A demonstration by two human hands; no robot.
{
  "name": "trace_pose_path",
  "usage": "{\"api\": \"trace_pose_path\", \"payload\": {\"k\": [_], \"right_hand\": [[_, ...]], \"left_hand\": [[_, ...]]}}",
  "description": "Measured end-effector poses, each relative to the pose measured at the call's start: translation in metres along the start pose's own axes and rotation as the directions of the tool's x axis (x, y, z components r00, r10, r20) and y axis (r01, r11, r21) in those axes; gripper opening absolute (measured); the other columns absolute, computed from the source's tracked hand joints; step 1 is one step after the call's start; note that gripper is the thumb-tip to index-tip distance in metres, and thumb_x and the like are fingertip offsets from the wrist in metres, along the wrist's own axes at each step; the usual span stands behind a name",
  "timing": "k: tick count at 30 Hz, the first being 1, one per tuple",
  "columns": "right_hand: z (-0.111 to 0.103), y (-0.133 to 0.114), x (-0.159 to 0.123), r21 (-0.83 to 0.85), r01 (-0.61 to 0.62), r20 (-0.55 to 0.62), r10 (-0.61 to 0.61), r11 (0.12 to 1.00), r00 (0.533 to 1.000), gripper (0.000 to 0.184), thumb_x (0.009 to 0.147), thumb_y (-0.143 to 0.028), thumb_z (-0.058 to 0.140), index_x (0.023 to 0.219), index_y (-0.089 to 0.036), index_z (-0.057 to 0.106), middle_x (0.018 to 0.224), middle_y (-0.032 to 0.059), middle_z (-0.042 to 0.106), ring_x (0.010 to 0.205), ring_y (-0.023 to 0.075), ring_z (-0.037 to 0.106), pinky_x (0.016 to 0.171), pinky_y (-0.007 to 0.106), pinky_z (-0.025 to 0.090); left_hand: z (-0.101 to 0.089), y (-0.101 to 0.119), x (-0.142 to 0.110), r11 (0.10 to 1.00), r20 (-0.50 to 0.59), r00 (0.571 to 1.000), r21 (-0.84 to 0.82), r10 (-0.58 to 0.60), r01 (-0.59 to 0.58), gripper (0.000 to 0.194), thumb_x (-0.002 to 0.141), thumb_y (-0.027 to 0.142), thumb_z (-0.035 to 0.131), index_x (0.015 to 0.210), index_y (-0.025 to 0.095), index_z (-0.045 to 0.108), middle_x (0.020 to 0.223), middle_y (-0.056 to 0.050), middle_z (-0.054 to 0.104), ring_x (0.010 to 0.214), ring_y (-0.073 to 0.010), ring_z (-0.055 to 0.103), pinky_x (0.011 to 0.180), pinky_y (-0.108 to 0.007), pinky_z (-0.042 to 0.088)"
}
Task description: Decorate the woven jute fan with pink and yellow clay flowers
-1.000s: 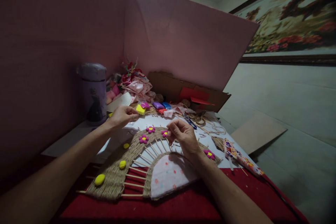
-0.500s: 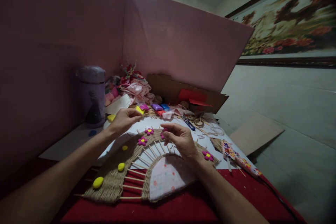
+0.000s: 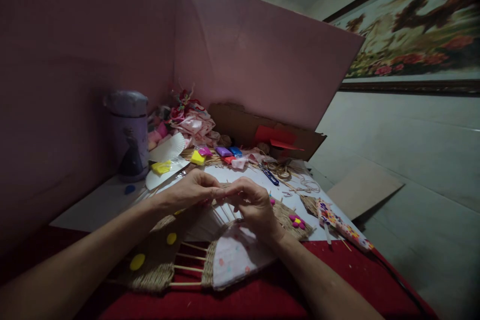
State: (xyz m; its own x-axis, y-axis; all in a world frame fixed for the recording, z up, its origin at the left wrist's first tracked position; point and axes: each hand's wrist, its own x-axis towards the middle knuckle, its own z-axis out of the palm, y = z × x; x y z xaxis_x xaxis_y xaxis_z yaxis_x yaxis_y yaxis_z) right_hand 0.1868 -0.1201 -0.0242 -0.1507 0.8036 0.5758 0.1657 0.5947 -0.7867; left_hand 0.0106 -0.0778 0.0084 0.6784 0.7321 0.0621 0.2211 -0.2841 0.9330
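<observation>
The woven fan-shaped piece (image 3: 153,277) lies right in front of you across the red cloth (image 3: 210,305), its arch toward twelve o'clock. Its white patterned panel (image 3: 234,252) sits inside the arch, with thin sticks (image 3: 189,269) bridging across to the band. Your left hand (image 3: 198,185) and right hand (image 3: 255,205) meet above the arch at twelve, fingertips closed in a pinch; what, if anything, sits between them is too small and shaded to tell. For fine fingertip work like this, a light, even pinch likely serves best, with both wrists lifted so they don't press the sticks or panel. Mind your left forearm over the yellow discs (image 3: 137,261) at eight to nine, and your right sleeve-side near the pink flower (image 3: 297,221) at two. Farther out, the yellow packet (image 3: 197,158) lies toward eleven, the blue-handled tool (image 3: 270,175) toward one and the lidded flask (image 3: 131,135) toward ten, all well away from your fingertips.
</observation>
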Motion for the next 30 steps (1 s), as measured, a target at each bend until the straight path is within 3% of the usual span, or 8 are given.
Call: {"api": "trace_pose_path", "payload": {"k": [6,12,16,22,26,30], "right_hand": [[-0.001,-0.008,-0.001,-0.107,-0.035,-0.009,0.035,0.994,0.999,0.005,0.074,-0.022,0.065,0.078,-0.021,0.064,0.074,0.0007,0.059,0.067,0.0128,0.053,0.056,0.022,0.042],[-0.004,-0.006,0.0,-0.113,-0.055,-0.057,0.049,0.992,0.997,0.008,0.077,-0.028,0.062,0.076,-0.02,0.064,0.075,0.0017,0.059,0.061,0.0122,0.051,0.05,0.022,0.039],[-0.005,-0.004,0.001,-0.127,-0.06,-0.067,0.052,0.99,0.996,0.008,0.077,-0.028,0.062,0.075,-0.02,0.063,0.075,0.0016,0.059,0.06,0.0118,0.05,0.048,0.022,0.038],[-0.007,-0.002,0.002,-0.154,-0.052,-0.079,0.04,0.987,0.996,0.009,0.078,-0.028,0.06,0.076,-0.019,0.062,0.076,0.0017,0.059,0.063,0.0119,0.051,0.051,0.022,0.039],[-0.007,-0.001,0.002,-0.173,-0.036,-0.085,0.021,0.984,0.996,0.009,0.079,-0.027,0.059,0.076,-0.019,0.061,0.076,0.002,0.059,0.065,0.0125,0.053,0.053,0.022,0.04],[-0.007,0.0,0.002,-0.184,-0.024,-0.082,0.009,0.983,0.997,0.01,0.079,-0.027,0.059,0.076,-0.018,0.061,0.073,0.0019,0.059,0.066,0.0132,0.054,0.054,0.023,0.042]], "left_hand": [[-0.003,-0.004,0.001,0.979,-0.024,0.999,-0.2,0.042,-0.046,0.024,0.064,0.034,0.07,0.075,0.013,0.065,0.062,0.0,0.06,0.052,-0.0095,0.049,0.05,-0.022,0.037],[-0.008,-0.011,0.004,0.954,-0.095,0.994,-0.289,0.057,-0.082,0.023,0.063,0.028,0.071,0.081,0.014,0.065,0.067,-0.001,0.062,0.058,-0.01,0.052,0.053,-0.023,0.038],[-0.01,-0.014,0.005,0.958,-0.117,0.99,-0.266,0.074,-0.103,0.027,0.069,0.03,0.066,0.092,0.015,0.066,0.067,-0.001,0.062,0.056,-0.0092,0.051,0.052,-0.023,0.037],[-0.023,-0.009,0.004,0.964,-0.224,0.971,-0.228,0.085,-0.137,0.024,0.068,0.033,0.067,0.08,0.014,0.06,0.068,-0.003,0.065,0.054,-0.0095,0.053,0.05,-0.022,0.038],[-0.036,-0.006,0.003,0.966,-0.324,0.945,-0.231,0.038,-0.118,0.022,0.06,0.029,0.073,0.067,0.014,0.058,0.055,0.002,0.056,0.046,-0.0062,0.046,0.044,-0.019,0.033],[-0.047,-0.014,-0.007,0.979,-0.238,0.97,-0.204,-0.04,-0.009,0.019,0.059,0.025,0.073,0.071,0.013,0.064,0.057,0.0,0.058,0.048,-0.0077,0.048,0.045,-0.02,0.036]]}}
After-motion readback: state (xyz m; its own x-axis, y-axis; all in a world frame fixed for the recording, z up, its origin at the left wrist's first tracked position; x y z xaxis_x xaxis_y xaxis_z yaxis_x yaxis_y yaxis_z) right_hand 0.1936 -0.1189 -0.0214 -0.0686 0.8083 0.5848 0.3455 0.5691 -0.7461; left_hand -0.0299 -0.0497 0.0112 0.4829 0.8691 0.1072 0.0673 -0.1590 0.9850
